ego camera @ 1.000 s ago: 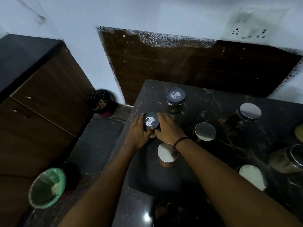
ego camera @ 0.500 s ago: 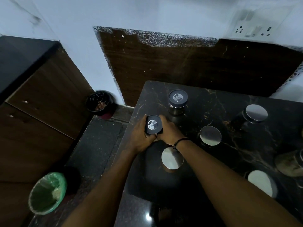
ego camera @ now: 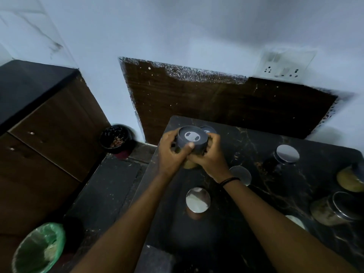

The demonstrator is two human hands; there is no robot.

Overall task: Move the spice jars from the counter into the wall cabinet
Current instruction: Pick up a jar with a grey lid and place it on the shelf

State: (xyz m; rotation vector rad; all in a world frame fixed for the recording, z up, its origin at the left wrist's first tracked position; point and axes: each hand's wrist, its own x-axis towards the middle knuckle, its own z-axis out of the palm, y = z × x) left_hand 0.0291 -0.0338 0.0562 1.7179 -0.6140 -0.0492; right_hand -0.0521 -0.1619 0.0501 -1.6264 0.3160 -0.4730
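A spice jar with a dark lid [ego camera: 192, 139] and a white label is held up off the dark marble counter [ego camera: 246, 146]. My left hand [ego camera: 171, 154] grips its left side and my right hand [ego camera: 208, 154] grips its right side. Its yellowish body shows just below my fingers. A second dark-lidded jar [ego camera: 209, 130] peeks out behind it. Several jars with shiny metal lids stand on the counter: one near me [ego camera: 198, 200], one behind my right wrist [ego camera: 241, 175], one further right [ego camera: 287, 154]. No wall cabinet is in view.
More jars crowd the counter's right edge [ego camera: 334, 211]. A green-lined bin [ego camera: 39, 247] and a black bin [ego camera: 115, 137] stand on the floor to the left. A dark wooden cabinet [ego camera: 49, 131] fills the left. A socket plate [ego camera: 283, 65] is on the wall.
Both hands have closed on the dark-lidded jar and lifted it off the counter toward the camera. The view has tilted upward, showing more wall.
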